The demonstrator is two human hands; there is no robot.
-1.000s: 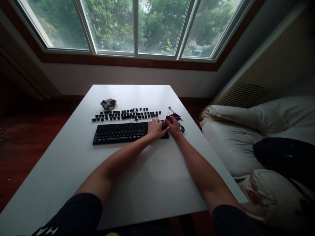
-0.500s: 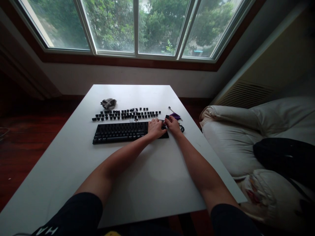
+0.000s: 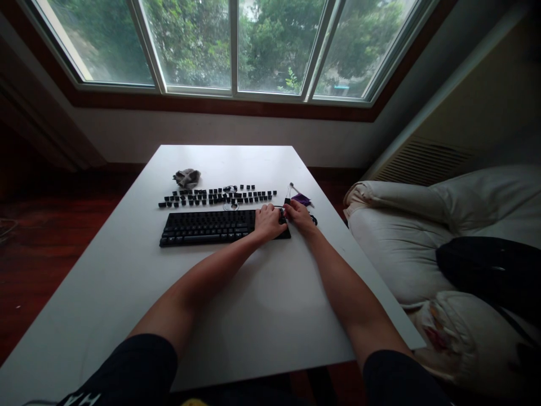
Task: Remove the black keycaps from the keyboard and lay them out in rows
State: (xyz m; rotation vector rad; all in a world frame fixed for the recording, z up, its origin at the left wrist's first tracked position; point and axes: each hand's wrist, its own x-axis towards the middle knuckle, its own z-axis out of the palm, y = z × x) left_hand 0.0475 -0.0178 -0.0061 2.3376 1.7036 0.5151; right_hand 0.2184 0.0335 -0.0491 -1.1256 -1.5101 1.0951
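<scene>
A black keyboard point(image 3: 207, 228) lies across the white table. My left hand point(image 3: 269, 221) is on its right part, fingers bent toward the far edge and thumb out to the right, covering the keys beneath. Beside it, over the keyboard's right end, my right hand point(image 3: 299, 215) is closed in a pinch on a small black-ended wire tool, seemingly a keycap puller point(image 3: 288, 200), with thin wires pointing up. The fingertips hide part of it. Behind the keyboard, loose black keycaps point(image 3: 211, 200) stand in several rough rows.
A crumpled grey cloth point(image 3: 186, 178) lies at the back left of the table point(image 3: 253, 316). To the right are a small brush point(image 3: 292, 186), a purple cloth or pouch point(image 3: 301, 199) and a coiled black cable point(image 3: 313, 220). A pale sofa point(image 3: 384, 242) stands beyond the right edge.
My right hand has shifted slightly, turning a little, with the wire tool still pinched in it. The left hand stays on the keyboard; the keycaps have not moved.
</scene>
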